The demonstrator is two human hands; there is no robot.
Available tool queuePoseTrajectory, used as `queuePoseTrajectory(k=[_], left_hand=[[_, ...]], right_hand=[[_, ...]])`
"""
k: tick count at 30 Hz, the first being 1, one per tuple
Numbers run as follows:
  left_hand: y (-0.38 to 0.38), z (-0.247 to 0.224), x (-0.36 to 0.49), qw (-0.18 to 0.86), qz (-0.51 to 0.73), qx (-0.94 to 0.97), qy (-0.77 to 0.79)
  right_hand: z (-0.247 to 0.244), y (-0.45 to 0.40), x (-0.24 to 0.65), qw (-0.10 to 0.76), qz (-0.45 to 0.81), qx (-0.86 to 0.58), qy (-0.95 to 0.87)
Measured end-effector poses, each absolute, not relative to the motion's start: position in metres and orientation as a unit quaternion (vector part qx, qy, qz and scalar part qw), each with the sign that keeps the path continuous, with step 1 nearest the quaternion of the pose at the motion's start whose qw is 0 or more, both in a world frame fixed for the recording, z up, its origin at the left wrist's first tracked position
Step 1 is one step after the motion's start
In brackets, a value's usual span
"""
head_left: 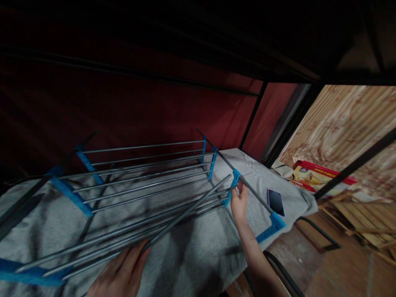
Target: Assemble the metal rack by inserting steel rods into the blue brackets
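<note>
A rack of grey metal rods and blue plastic brackets lies on a pale cloth-covered surface. My left hand (119, 272), low in view, is closed around the near end of a loose grey rod (188, 211). This rod slants up to the right across the fixed rods (123, 239), its far end free beside a blue bracket (235, 178). My right hand (240, 203) grips that bracket from the right, below the dark side pole (255, 193); its fingertips are partly hidden. An outer blue bracket (274, 227) on the same pole holds no rods.
A dark phone (275, 202) lies on the cloth (198, 247) right of the pole. Dark frame bars (253, 115) and a red panel (154, 111) stand behind. Beyond the cloth's right edge are a red and yellow package (321, 177) and wooden slats (365, 218).
</note>
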State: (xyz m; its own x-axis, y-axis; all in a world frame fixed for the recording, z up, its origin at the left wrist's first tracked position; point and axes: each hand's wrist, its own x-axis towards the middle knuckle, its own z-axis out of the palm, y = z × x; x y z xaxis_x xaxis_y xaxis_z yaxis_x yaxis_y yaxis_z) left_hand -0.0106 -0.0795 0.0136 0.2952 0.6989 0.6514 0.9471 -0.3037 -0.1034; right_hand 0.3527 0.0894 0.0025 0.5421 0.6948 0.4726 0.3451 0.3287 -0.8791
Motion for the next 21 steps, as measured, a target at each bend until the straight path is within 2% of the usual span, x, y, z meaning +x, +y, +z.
queuePoseTrajectory(k=[3, 7, 21], left_hand=[[-0.070, 0.033, 0.001, 0.300, -0.250, -0.762, -0.516], [-0.066, 0.041, 0.009, 0.315, -0.250, -0.763, -0.506], [-0.059, 0.023, -0.007, 0.244, -0.277, -0.772, -0.517]], right_hand=[[0.003, 0.090, 0.352, 0.677, 0.133, -0.563, -0.455], [0.002, 0.091, 0.354, 0.680, 0.136, -0.559, -0.455], [0.002, 0.093, 0.354, 0.673, 0.139, -0.572, -0.447]])
